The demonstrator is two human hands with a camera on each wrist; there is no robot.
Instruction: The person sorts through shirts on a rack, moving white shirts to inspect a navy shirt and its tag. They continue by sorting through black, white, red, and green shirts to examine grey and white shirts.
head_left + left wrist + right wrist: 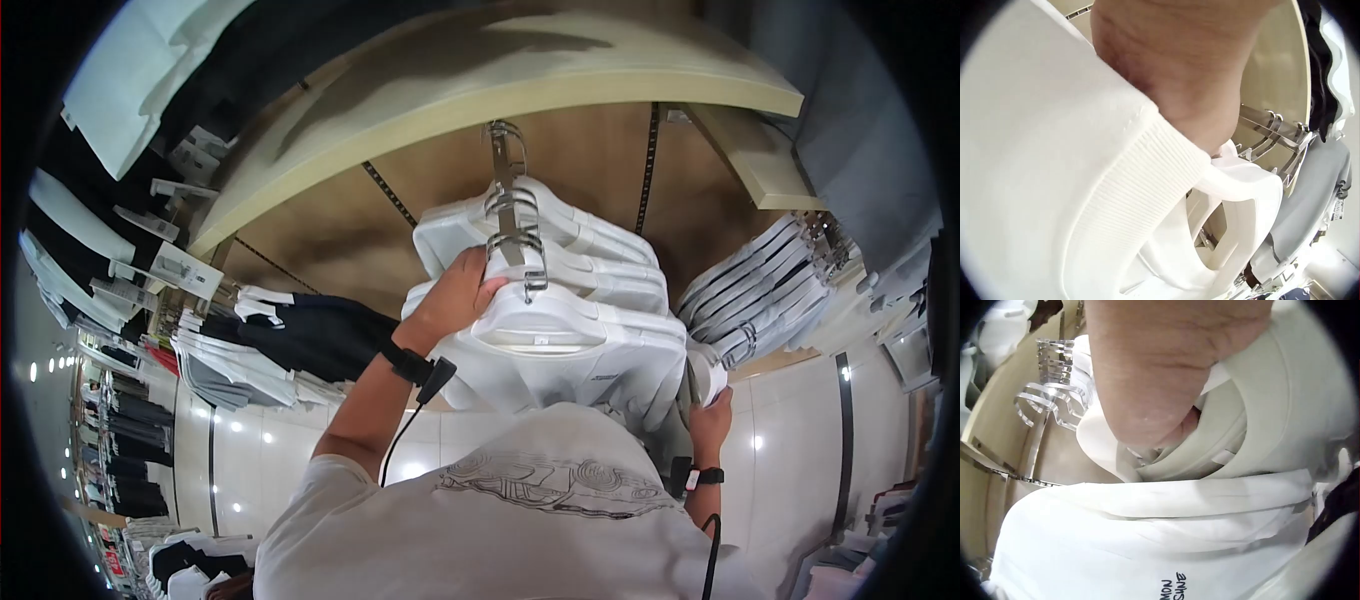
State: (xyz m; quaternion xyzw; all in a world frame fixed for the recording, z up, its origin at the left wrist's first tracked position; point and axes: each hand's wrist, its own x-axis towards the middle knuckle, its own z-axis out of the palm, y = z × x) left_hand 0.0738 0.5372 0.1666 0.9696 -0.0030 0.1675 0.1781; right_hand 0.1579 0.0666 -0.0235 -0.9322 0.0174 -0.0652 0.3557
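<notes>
White T-shirts (590, 340) hang one behind another on white hangers from a metal rail (505, 205). My left hand (450, 300) grips the front shirts at the hanger's neck, its thumb on the near side and its fingertips hidden. In the left wrist view, a ribbed white collar (1138, 169) lies against that hand, beside a white hanger (1269, 184). Low at the right, my right hand (709, 425) holds a white hanger (708, 372) bearing a pale grey-green shirt (1266, 394). The right wrist view has its fingers curled at the shirt's neck opening.
A wooden shelf (540, 95) juts out above the rail. Dark shirts (320, 335) hang at the left and grey-white ones (755, 290) at the right. A white shirt (1147, 544) with dark lettering hangs just below the right hand. Pale tiled floor (780, 440) shows beneath.
</notes>
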